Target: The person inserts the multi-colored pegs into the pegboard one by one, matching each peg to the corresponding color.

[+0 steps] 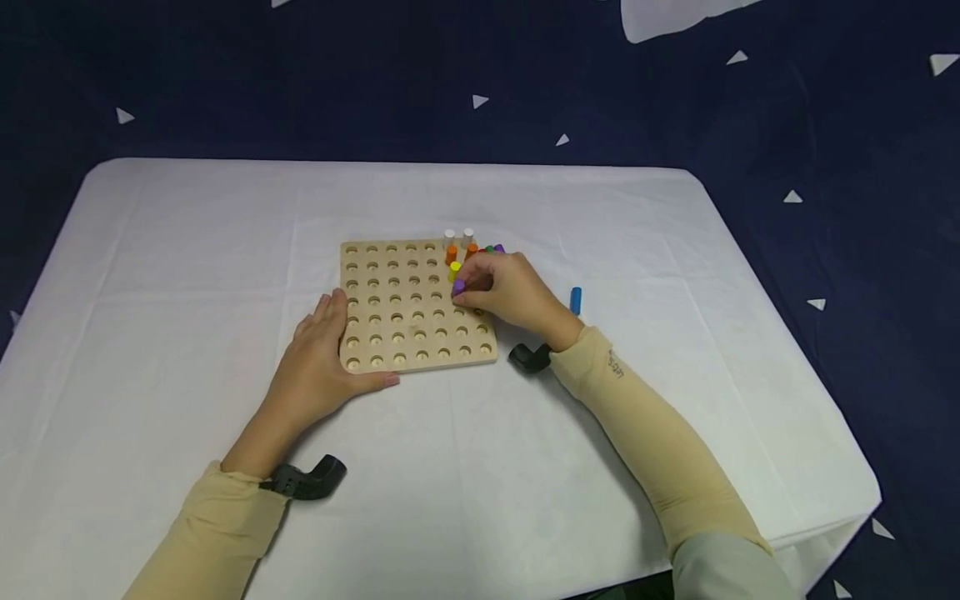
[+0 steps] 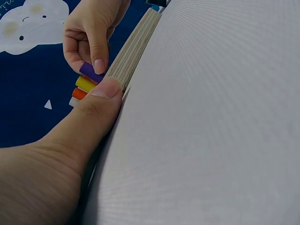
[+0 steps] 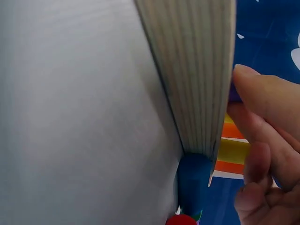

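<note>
The right hand (image 1: 510, 292) pinched a purple peg (image 1: 458, 287) upright over the board's (image 1: 405, 333) upper-right holes, while the left hand (image 1: 322, 358) lay flat, steadying its lower-left edge.

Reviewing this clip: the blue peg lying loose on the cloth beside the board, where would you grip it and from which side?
Pinch the blue peg across its round middle, coming from above. It lies flat on the tablecloth, off the wooden board, with open cloth on its outer side; the right hand is nearest.

1 pegboard (image 1: 408, 308), 2 hands, 1 blue peg (image 1: 575, 300) — 2 white pegs (image 1: 458, 236)
</note>
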Motion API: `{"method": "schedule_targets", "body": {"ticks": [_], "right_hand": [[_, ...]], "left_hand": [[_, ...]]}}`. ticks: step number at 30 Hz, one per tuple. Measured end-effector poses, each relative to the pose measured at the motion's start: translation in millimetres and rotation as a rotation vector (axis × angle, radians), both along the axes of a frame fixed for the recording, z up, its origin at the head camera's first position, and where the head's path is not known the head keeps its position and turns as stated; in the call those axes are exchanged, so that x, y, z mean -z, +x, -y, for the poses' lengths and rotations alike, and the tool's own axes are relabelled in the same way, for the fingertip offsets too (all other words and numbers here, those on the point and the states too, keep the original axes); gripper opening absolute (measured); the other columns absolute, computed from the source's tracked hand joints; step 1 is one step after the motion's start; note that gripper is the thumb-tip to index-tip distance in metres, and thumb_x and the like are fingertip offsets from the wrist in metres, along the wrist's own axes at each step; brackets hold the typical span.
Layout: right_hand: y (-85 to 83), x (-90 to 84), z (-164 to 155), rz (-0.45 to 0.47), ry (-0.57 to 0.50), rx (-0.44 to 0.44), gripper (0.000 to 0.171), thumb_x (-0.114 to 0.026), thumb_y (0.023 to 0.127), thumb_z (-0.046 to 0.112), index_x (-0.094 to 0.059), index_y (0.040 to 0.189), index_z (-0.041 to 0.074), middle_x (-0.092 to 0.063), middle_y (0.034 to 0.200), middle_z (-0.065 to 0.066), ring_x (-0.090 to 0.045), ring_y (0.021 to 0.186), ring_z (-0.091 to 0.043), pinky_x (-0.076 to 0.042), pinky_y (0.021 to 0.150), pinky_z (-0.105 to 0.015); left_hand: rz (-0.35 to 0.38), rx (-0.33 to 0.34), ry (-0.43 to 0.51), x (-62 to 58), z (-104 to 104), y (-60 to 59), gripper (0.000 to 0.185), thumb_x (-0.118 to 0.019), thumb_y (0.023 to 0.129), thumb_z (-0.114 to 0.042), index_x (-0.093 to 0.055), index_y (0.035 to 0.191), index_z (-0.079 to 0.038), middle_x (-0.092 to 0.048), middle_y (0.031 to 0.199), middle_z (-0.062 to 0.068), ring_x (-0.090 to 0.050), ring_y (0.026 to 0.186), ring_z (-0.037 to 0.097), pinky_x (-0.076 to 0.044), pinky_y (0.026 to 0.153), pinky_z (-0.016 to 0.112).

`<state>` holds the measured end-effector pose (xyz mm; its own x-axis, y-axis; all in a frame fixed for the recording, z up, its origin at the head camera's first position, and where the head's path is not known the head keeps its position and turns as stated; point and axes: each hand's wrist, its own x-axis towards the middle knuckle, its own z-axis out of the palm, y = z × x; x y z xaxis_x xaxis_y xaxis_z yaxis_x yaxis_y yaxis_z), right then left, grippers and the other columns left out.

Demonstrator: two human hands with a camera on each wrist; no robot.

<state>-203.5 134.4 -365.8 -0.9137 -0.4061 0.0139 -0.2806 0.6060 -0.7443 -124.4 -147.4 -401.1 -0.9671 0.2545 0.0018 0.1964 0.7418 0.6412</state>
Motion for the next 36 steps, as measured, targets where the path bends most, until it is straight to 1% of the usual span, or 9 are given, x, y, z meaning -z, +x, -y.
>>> {"method": "schedule_targets", "body": {"ticks": [5,9,13,17,19,22,28,31,36], "right_hand": [[0.2,-0.3,0.7,-0.029,0.050,-0.021,0.015,-0.080,0.084,0.020,-0.072,0.095,0.015,-0.073,0.091,0.004,-0.062,0.078,-0.011,-0.052,0.069,-0.025],[2.1,-6.6,-3.6,-0.045,0.036,-0.003,0.020,-0.080,0.084,0.026,-0.074,0.102,0.018,-0.075,0.097,0.007,-0.058,0.080,-0.012,-0.049,0.070,-0.026],[0.9,-22.7,-17.8,-0.084,-0.044,0.086,0.027,-0.078,0.087,0.030,-0.075,0.109,0.014,-0.075,0.103,0.003,-0.061,0.081,-0.014,-0.052,0.070,-0.028],[-6.9,-33.6,-39.1,-0.137,-0.076,0.205,0.031,-0.070,0.093,0.032,-0.073,0.114,0.009,-0.074,0.108,-0.003,-0.063,0.087,-0.015,-0.054,0.077,-0.029],[-10.8,-34.2,-49.1,-0.139,-0.051,0.250,0.032,-0.067,0.095,0.033,-0.072,0.116,0.009,-0.074,0.110,-0.004,-0.064,0.090,-0.016,-0.054,0.079,-0.030],[-17.1,-29.1,-60.0,-0.122,0.014,0.266,0.033,-0.066,0.096,0.032,-0.070,0.119,0.008,-0.073,0.113,-0.004,-0.063,0.094,-0.018,-0.054,0.081,-0.033],[-30.0,-9.1,-62.9,-0.032,0.189,0.247,0.036,-0.067,0.096,0.031,-0.069,0.124,0.009,-0.071,0.120,-0.007,-0.061,0.094,-0.022,-0.051,0.081,-0.034],[-34.7,-3.9,-58.9,0.003,0.262,0.223,0.037,-0.067,0.096,0.032,-0.069,0.125,0.010,-0.071,0.119,-0.006,-0.061,0.093,-0.022,-0.052,0.081,-0.034],[-40.7,-5.7,-50.9,0.052,0.331,0.158,0.037,-0.067,0.095,0.031,-0.069,0.126,0.009,-0.069,0.121,-0.006,-0.060,0.104,-0.021,-0.051,0.094,-0.040]], "left_hand": [[0.006,-0.001,-0.002,-0.5,1.8,1.1,0.141,-0.087,0.062,-0.062,-0.006,0.157,0.004,-0.011,0.164,0.025,-0.011,0.154,0.040,-0.010,0.125,0.056],[0.008,0.001,-0.003,-1.3,3.1,1.9,0.141,-0.087,0.062,-0.062,-0.006,0.157,0.004,-0.011,0.164,0.024,-0.011,0.154,0.040,-0.010,0.125,0.056],[0.003,0.002,0.000,-1.4,3.0,1.8,0.141,-0.087,0.062,-0.062,-0.006,0.157,0.004,-0.011,0.164,0.024,-0.011,0.154,0.040,-0.010,0.125,0.056],[-0.002,0.003,0.001,-1.0,3.2,1.7,0.141,-0.088,0.062,-0.060,-0.006,0.157,0.005,-0.011,0.164,0.024,-0.011,0.154,0.041,-0.011,0.125,0.056],[-0.002,0.004,0.001,-1.1,3.6,1.6,0.141,-0.088,0.062,-0.060,-0.006,0.157,0.005,-0.011,0.164,0.024,-0.011,0.153,0.041,-0.011,0.125,0.057],[-0.001,0.001,0.003,-1.4,4.2,1.7,0.141,-0.088,0.062,-0.060,-0.006,0.157,0.005,-0.011,0.164,0.025,-0.011,0.153,0.041,-0.011,0.125,0.057],[0.003,-0.006,-0.003,-2.2,6.4,2.6,0.142,-0.086,0.062,-0.063,-0.006,0.157,0.004,-0.011,0.164,0.025,-0.011,0.153,0.041,-0.011,0.125,0.058],[0.009,-0.009,-0.007,-2.8,7.2,3.2,0.142,-0.085,0.062,-0.065,-0.005,0.157,0.004,-0.010,0.164,0.024,-0.010,0.154,0.041,-0.011,0.124,0.058],[0.007,-0.012,-0.004,-4.1,7.4,4.4,0.142,-0.085,0.063,-0.065,-0.005,0.157,0.004,-0.010,0.164,0.024,-0.011,0.153,0.042,-0.011,0.124,0.058]]}}
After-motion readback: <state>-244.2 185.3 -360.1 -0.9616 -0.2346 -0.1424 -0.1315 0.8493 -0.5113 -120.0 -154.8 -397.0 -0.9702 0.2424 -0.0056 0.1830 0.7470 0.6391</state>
